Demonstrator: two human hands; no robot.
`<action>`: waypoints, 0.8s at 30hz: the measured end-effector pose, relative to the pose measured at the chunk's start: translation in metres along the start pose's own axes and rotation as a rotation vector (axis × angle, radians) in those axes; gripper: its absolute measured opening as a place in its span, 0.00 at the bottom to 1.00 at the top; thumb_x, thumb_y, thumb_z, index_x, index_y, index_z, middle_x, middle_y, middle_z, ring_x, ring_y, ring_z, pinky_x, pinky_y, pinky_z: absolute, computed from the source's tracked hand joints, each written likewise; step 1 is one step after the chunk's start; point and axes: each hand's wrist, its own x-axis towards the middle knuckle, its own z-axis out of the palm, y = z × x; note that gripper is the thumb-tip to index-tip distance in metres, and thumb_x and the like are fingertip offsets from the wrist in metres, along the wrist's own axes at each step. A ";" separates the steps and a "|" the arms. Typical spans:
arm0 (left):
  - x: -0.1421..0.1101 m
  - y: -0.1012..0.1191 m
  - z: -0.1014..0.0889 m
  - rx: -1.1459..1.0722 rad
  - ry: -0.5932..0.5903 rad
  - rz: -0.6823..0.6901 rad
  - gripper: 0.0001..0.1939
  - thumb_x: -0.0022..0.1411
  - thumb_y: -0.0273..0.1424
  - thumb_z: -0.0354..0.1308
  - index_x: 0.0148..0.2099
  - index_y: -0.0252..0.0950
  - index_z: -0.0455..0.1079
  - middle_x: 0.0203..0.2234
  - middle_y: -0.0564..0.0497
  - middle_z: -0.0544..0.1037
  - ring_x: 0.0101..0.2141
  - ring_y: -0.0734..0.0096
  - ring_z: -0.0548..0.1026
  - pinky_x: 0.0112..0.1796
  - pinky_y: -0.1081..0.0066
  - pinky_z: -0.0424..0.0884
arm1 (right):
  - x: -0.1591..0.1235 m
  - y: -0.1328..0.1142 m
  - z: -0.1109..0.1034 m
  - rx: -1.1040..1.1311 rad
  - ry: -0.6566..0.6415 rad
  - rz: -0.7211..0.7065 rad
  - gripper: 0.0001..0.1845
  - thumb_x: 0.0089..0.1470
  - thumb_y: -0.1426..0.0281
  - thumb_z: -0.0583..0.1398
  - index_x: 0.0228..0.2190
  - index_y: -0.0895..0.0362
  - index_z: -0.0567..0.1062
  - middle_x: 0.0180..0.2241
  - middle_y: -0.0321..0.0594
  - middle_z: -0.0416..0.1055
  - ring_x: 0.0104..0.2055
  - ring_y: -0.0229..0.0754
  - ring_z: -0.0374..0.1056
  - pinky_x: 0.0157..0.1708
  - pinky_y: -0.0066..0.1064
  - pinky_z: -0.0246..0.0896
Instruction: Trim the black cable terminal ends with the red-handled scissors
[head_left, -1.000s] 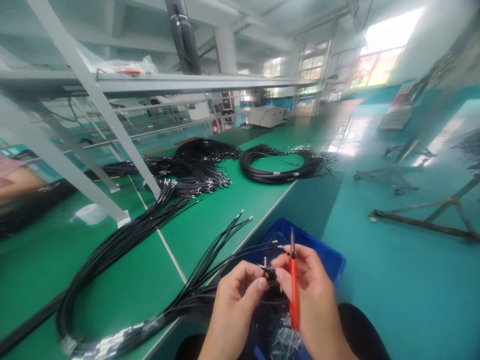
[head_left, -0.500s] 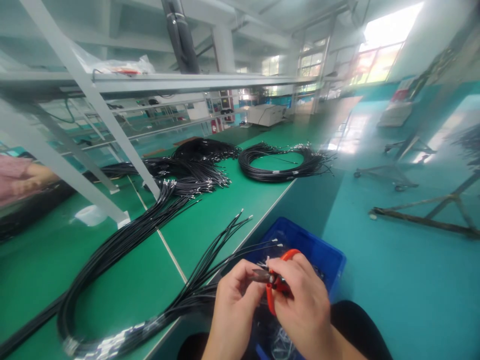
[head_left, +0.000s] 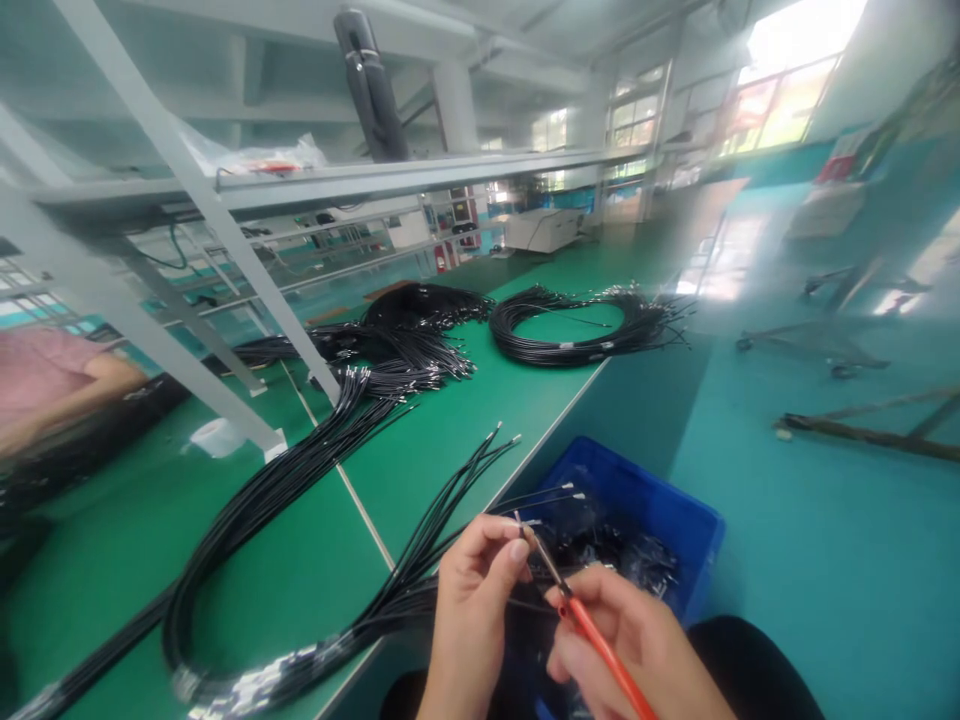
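My right hand [head_left: 637, 640] is closed around a pair of red-handled scissors [head_left: 606, 645]. Their narrow metal blades point up and left to the fingertips of my left hand [head_left: 476, 590]. The left thumb and fingers are pinched on a thin black cable, whose pale end shows beside the blade tip; the fingers hide much of it. Several black cables from the bundle [head_left: 225, 530] run under and past the left hand, some with light tips sticking out over the blue bin [head_left: 701, 570]. Below the hands, the bin holds small dark and clear scraps.
On the green table [head_left: 435, 455] lie a coiled cable ring [head_left: 555, 355] and a heap of black cables [head_left: 420, 305]. White rack posts [head_left: 247, 270] rise at left near a white roll [head_left: 217, 437]. A person in pink [head_left: 56, 385] sits beyond. Wheeled frames [head_left: 862, 435] stand right.
The scissors have turned in my right hand, from lying across to blades pointing up and left. My right hand has shifted lower and right, while the left keeps its pinch. The view has swung slightly left.
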 end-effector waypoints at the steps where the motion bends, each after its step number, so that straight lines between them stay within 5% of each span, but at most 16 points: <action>1: 0.000 0.000 0.000 0.007 -0.002 -0.004 0.02 0.56 0.29 0.59 0.33 0.36 0.71 0.26 0.54 0.74 0.26 0.76 0.68 0.31 0.76 0.66 | 0.002 -0.002 0.000 0.011 -0.006 0.017 0.14 0.41 0.68 0.64 0.30 0.59 0.68 0.20 0.34 0.70 0.12 0.25 0.52 0.11 0.18 0.43; 14: 0.003 -0.003 0.009 0.142 -0.026 -0.054 0.03 0.56 0.29 0.59 0.31 0.35 0.71 0.24 0.55 0.74 0.27 0.74 0.69 0.30 0.77 0.65 | 0.008 -0.001 -0.003 0.036 0.078 0.012 0.11 0.43 0.69 0.63 0.30 0.58 0.69 0.21 0.34 0.71 0.10 0.26 0.53 0.09 0.19 0.44; 24: 0.004 -0.009 0.008 0.211 -0.030 -0.033 0.03 0.56 0.30 0.58 0.33 0.37 0.73 0.27 0.53 0.75 0.29 0.71 0.71 0.32 0.75 0.67 | 0.005 0.000 -0.008 0.099 0.050 0.018 0.19 0.43 0.58 0.64 0.31 0.58 0.67 0.16 0.32 0.68 0.10 0.26 0.52 0.09 0.18 0.40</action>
